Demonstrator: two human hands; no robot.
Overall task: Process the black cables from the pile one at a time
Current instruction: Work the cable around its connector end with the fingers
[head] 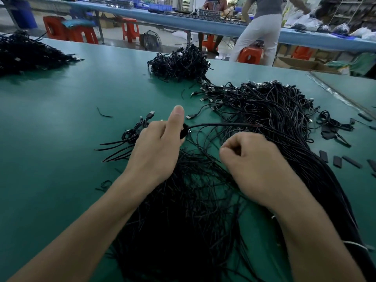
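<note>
A big pile of loose black cables (pixel 270 110) with USB plugs spreads over the green table (pixel 81 94), running from the right down under my arms. My left hand (pixel 158 147) grips a coiled black cable (pixel 184 133), thumb raised; one end of that cable (pixel 223 124) sticks out to the right above the pile. My right hand (pixel 250 159) hovers over the pile with its fingers curled in; whether a strand lies between them is hidden. A small group of bundled cables (pixel 132 135) lies just left of my left hand.
A heap of coiled cables (pixel 181 62) sits at the table's far middle, another heap (pixel 24 51) at far left. Short black sleeve pieces (pixel 337 160) lie scattered at right. Red stools (pixel 81 34), a blue bench (pixel 203 23) and a standing person (pixel 260 31) are beyond the table.
</note>
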